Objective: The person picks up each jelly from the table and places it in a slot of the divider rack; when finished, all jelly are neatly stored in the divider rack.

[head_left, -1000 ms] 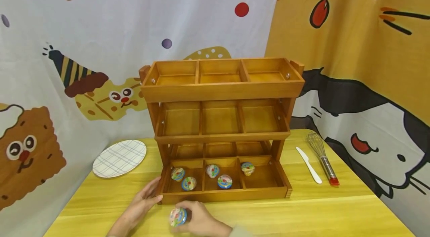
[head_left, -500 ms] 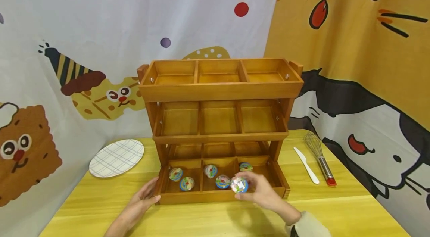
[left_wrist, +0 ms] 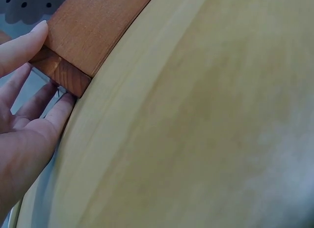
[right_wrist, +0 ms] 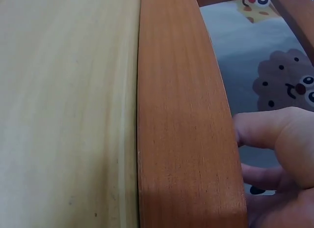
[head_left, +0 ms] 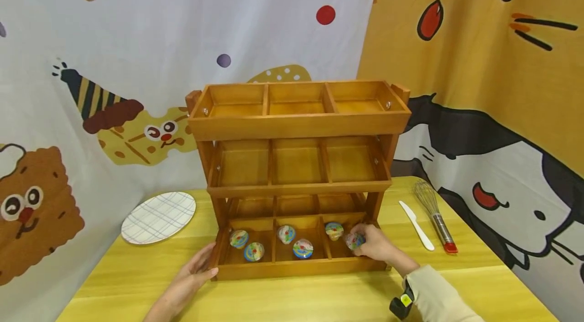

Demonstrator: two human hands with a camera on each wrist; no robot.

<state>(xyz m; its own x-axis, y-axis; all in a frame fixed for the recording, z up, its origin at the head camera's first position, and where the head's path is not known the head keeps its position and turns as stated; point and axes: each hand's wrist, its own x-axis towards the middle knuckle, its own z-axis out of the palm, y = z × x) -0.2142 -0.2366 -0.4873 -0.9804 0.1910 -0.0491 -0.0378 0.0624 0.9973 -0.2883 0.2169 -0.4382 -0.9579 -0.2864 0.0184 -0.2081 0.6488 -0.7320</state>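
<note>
A three-tier wooden rack [head_left: 298, 126] has divided trays. In the bottom tray's right compartment, my right hand [head_left: 374, 245] pinches a small jelly cup [head_left: 354, 241] with a printed lid, partly covered by the fingers. Another jelly cup [head_left: 334, 230] sits just left of it. The middle compartment holds two, one a jelly cup [head_left: 303, 249] near the front; the left also holds two, including a jelly cup [head_left: 254, 251]. My left hand [head_left: 189, 277] touches the rack's lower left corner, thumb at the front board and fingers along the side. In the right wrist view, the front board [right_wrist: 189, 115] hides the held cup.
A checked oval plate [head_left: 158, 217] lies left of the rack on the yellow wood-grain table [head_left: 283, 299]. To the right lie a white knife [head_left: 417, 225] and a whisk [head_left: 436, 216] with a red end. Printed curtains stand close behind.
My right hand has carried a jelly cup from in front of the tray's left side, rightward over the front board, down into the right compartment. The left hand has stayed at the corner.
</note>
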